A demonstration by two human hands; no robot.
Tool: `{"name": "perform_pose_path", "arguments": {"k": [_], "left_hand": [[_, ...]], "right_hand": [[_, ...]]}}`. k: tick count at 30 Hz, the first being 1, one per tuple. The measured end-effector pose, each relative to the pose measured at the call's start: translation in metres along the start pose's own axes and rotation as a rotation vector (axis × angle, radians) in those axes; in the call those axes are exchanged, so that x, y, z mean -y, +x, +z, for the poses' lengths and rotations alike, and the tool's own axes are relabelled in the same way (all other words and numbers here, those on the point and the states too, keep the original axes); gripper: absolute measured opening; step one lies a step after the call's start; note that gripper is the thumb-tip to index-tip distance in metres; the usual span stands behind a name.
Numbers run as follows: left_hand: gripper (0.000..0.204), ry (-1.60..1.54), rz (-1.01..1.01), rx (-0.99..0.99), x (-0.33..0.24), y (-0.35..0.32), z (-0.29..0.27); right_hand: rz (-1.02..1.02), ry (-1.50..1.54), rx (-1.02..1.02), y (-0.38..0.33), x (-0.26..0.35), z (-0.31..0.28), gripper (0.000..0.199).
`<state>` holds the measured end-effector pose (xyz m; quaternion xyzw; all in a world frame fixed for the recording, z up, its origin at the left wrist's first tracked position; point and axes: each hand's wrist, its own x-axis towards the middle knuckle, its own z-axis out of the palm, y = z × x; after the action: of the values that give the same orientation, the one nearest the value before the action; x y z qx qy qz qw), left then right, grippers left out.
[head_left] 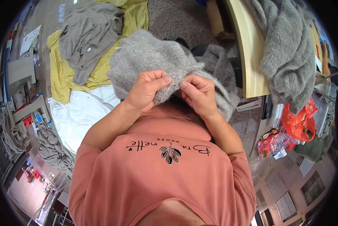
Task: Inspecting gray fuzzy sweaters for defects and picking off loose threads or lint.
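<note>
A fuzzy grey knitted garment [150, 51] lies bunched over my lap. My left hand [151, 87] pinches its edge between thumb and fingers. Close beside it, my right hand [200, 92] is closed on the same knit, thumb pressed against the forefinger. A short stretch of the garment's edge runs between the two hands. Whether a needle or thread is in the right fingers is too small to tell. Folds of the knit spread to both sides of my hands, and a darker grey part rests beyond the right hand.
More grey knitwear [90, 34] lies on a yellow sheet [58, 75] at the far left, with a white sheet [84, 109] nearer. At right stands a light wooden table [248, 49], grey knitwear [289, 52] draped over it. Below hangs a red plastic bag [299, 122].
</note>
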<state>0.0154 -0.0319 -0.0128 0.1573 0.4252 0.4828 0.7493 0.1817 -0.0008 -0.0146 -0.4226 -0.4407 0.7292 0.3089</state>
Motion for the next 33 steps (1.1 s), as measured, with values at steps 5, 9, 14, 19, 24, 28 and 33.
{"name": "perform_pose_path", "arguments": {"k": [5, 9, 14, 19, 24, 28, 33], "left_hand": [[0.009, -0.036, 0.002, 0.002, 0.004, -0.001, -0.001], [0.009, 0.132, 0.104, -0.016, 0.004, -0.003, -0.004], [0.007, 0.116, 0.089, -0.061, 0.000, -0.003, -0.004], [0.004, 0.583, 0.113, -0.055, -0.001, -0.007, 0.000], [0.004, 0.546, 0.160, -0.033, -0.001, -0.005, -0.003], [0.004, 0.946, 0.552, -0.019, 0.007, 0.000, -0.010], [0.004, 0.479, 0.103, 0.010, -0.004, -0.007, 0.005]], "right_hand": [[0.027, -0.024, 0.059, 0.001, -0.009, 0.005, 0.016], [-0.060, -0.159, 0.141, 0.002, -0.009, 0.003, 0.018], [-0.014, -0.107, 0.145, 0.001, -0.013, 0.000, 0.018], [-0.013, -0.083, 0.107, 0.000, -0.016, 0.001, 0.018], [0.006, -0.230, 0.133, -0.002, -0.013, 0.000, 0.008], [-0.740, -0.772, -0.143, -0.012, 0.014, 0.005, 0.032], [-0.711, -1.028, -0.060, 0.010, 0.014, -0.002, 0.038]]}}
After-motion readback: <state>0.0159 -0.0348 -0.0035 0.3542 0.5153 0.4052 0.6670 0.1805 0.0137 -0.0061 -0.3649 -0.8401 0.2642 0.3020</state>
